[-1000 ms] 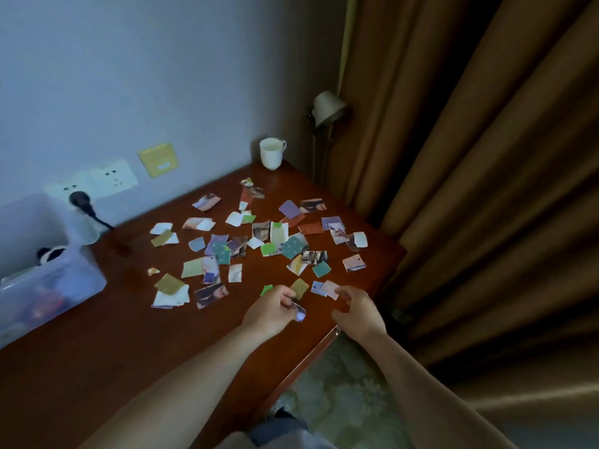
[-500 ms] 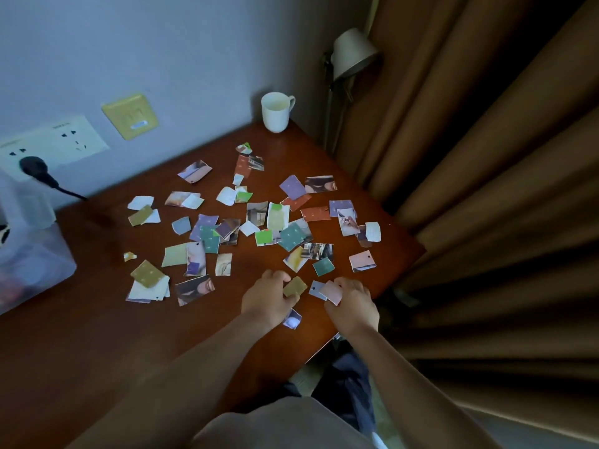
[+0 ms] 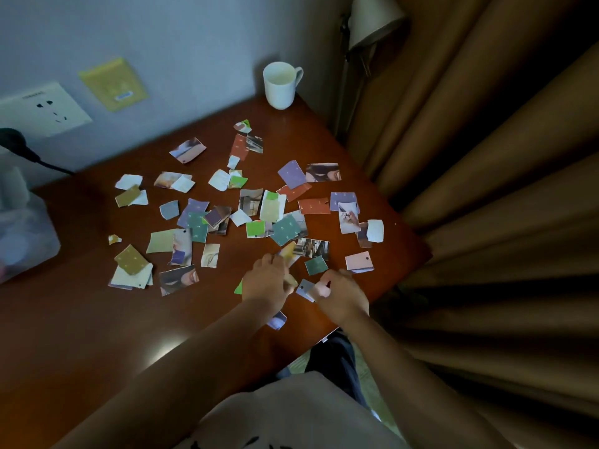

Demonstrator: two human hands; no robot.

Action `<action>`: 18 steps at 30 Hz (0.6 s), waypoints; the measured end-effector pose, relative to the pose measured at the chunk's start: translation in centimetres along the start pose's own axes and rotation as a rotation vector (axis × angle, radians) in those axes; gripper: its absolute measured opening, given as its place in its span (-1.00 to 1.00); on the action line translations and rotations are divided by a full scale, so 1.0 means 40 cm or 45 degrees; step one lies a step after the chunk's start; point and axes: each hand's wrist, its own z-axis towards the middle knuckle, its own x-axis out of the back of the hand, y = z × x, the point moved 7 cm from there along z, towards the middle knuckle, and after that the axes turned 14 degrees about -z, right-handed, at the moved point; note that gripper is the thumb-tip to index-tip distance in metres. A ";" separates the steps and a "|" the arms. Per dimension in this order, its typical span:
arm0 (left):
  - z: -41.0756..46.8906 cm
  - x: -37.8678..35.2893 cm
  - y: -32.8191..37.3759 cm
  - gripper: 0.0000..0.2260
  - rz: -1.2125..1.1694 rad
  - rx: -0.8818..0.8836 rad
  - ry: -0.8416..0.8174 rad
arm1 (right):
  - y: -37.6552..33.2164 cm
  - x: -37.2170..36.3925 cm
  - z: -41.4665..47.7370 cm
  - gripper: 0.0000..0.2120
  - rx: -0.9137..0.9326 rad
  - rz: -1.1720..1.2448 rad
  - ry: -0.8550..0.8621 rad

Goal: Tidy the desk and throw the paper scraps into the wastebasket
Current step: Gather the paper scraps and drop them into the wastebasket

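Both hands work close together by the desk's (image 3: 81, 319) near edge, not far from its near right corner. The left hand (image 3: 264, 285) has its fingers curled around a tan scrap (image 3: 290, 281); motion blur hides the fingertips. Just beside it, the right hand (image 3: 345, 296) pinches a pink scrap (image 3: 322, 290) between thumb and finger, with a lavender bit touching that one. The rest of the scraps (image 3: 285, 231) lie loose across the middle of the desk, spreading toward the right and far edges, some overlapping. A white mug (image 3: 280, 85) stands upright in the far right corner. A clear box (image 3: 22, 241) sits at the left edge. Brown curtain (image 3: 486, 189) hangs just past the right edge.
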 end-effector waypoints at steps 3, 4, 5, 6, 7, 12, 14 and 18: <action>-0.004 0.008 -0.002 -0.77 -0.127 0.085 -0.008 | -0.006 0.016 0.021 -0.98 0.084 0.158 -0.082; -0.004 0.006 -0.010 -0.82 -0.221 0.127 -0.015 | -0.009 0.022 0.028 -0.90 0.101 0.218 -0.101; -0.005 0.006 -0.018 -0.84 -0.320 0.165 -0.021 | -0.012 0.030 0.033 -0.86 0.112 0.288 -0.115; -0.005 0.001 -0.029 -0.84 -0.414 0.199 -0.043 | -0.013 0.035 0.040 -0.90 0.107 0.358 -0.142; -0.008 0.000 -0.036 -0.83 -0.513 0.230 -0.060 | -0.016 0.040 0.044 -0.94 0.094 0.457 -0.179; -0.048 0.014 -0.077 -0.88 -1.093 0.465 0.100 | -0.033 0.026 0.061 -0.80 -0.155 1.009 -0.457; -0.067 0.012 -0.091 -0.86 -1.226 0.579 0.154 | -0.049 0.022 0.061 -0.78 -0.231 1.119 -0.575; -0.094 0.010 -0.099 -0.81 -1.206 0.671 0.182 | -0.081 0.029 0.057 -0.84 -0.025 0.924 -0.731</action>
